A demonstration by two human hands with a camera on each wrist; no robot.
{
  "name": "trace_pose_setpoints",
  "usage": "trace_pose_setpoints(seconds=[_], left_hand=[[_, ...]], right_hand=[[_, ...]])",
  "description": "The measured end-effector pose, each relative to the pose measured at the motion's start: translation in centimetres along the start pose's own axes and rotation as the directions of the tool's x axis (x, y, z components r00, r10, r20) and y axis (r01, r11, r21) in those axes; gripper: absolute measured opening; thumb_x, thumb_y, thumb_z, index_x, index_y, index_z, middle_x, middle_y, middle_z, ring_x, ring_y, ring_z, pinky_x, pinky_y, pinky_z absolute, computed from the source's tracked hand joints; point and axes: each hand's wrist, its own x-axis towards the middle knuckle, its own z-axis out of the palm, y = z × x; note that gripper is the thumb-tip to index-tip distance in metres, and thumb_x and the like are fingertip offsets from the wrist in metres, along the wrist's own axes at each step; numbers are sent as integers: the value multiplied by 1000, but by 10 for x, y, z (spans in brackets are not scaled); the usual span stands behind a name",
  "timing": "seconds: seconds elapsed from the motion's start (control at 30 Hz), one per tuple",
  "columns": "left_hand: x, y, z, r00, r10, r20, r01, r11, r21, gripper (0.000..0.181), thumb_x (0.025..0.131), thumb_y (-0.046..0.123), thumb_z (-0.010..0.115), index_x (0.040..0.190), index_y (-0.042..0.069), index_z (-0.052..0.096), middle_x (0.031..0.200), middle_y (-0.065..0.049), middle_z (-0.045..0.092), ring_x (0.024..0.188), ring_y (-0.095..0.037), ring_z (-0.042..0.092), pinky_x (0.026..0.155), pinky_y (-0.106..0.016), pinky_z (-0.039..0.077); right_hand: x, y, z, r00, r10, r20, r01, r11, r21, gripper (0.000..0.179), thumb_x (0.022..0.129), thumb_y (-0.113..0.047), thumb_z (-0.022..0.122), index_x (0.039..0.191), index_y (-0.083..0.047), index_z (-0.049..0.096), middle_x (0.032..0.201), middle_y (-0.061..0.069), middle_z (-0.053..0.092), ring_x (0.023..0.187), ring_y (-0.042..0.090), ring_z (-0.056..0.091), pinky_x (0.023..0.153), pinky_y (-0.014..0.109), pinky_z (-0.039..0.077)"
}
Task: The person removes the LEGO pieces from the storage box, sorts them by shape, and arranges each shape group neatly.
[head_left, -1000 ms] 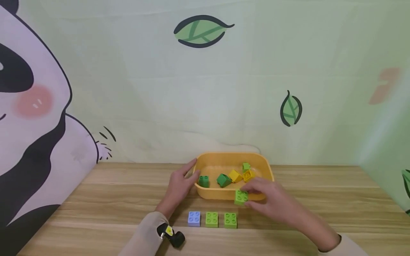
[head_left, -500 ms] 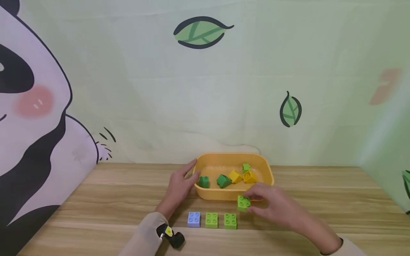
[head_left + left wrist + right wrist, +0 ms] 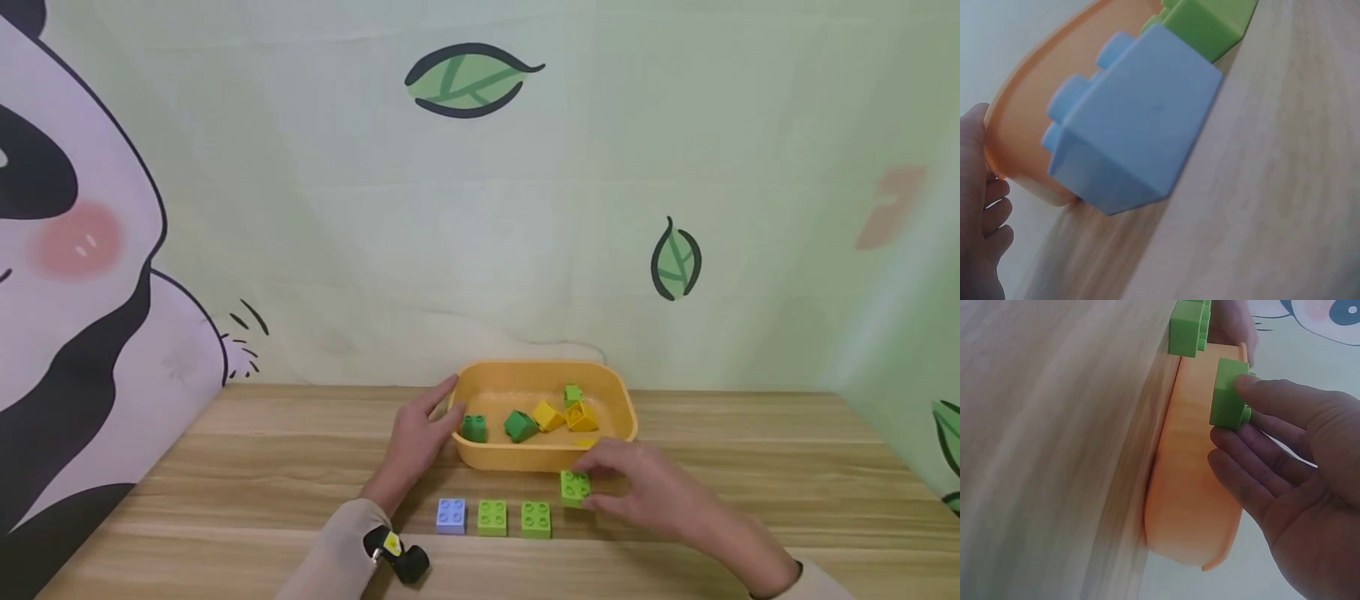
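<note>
I've got R hand pinching green block just above worktop, near front edge of tub; prob. light, stiff plastic, best held by sides. L hand seems to grip tub's left rim.

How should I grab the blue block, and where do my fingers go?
I'd come from above and pinch the blue block by its flat front and back sides, probably. It stands bumps up, and a green block sits close on its right.

Light green block, studs up, pinched, near orange tub
</note>
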Motion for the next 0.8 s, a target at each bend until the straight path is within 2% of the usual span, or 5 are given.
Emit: trace_pose_setpoints(seconds=[0.23, 0.4, 0.8], left_hand=[[0, 0, 0, 1000, 7, 3, -7, 1000, 9, 53, 105, 22, 67, 154, 5, 55, 157, -8, 53, 149, -31, 45, 123, -50, 34], [0, 0, 0, 1000, 3, -2, -3, 1000, 10, 53, 105, 23, 67, 154, 6, 56, 157, -8, 53, 149, -31, 45, 123, -50, 34], [0, 1, 0, 1000, -3, 4, 3, 1000, 5, 53, 105, 25, 67, 154, 7, 55, 157, -7, 53, 149, -31, 45, 123, -51, 35]], right_hand=[[-2, 5, 4, 999, 13, 43, -16, 997, 70, 29, 88, -14, 88, 115, -13, 77, 115, -2, 76, 102, 14, 70, 89, 38, 63], [-3, 6, 6, 995, 49, 83, -57, 994, 93, 28, 88, -14, 88, 114, -13, 77, 114, -2, 75, 101, 13, 70, 87, 35, 63], [-4, 10, 9, 990, 67, 124, -74, 996, 57, 30, 88, -16, 88, 115, -11, 76, 114, -1, 75, 102, 14, 71, 87, 35, 62]])
